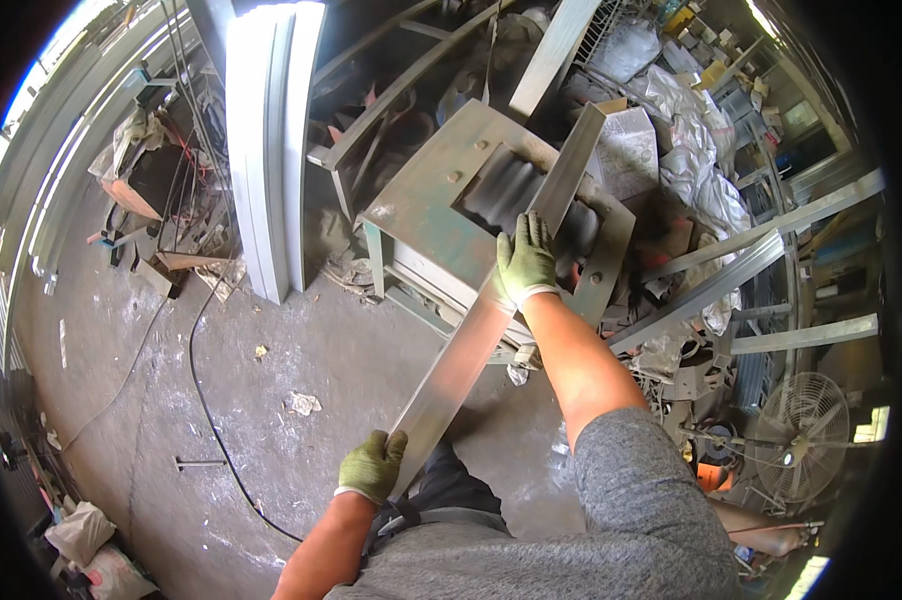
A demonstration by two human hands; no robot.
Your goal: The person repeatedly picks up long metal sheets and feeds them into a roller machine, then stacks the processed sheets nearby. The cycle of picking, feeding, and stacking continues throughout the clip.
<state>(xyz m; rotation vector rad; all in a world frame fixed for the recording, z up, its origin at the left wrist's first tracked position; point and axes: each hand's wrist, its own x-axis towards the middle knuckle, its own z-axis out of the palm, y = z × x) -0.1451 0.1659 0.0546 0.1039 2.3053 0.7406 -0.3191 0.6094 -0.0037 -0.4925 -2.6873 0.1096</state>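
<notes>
Grey and long, the metal bar [449,372] slants across the machine [426,190]; the left hand [373,467] clasps its near end, the right hand [527,262] lies flat, fingers extended. A sideways slip could bring that hand against the dark ribbed roller [501,190].

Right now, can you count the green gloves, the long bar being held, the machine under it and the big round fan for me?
Green gloves: 2
Long metal bar: 1
Boxy machine: 1
Round fan: 1
Total: 5
</notes>
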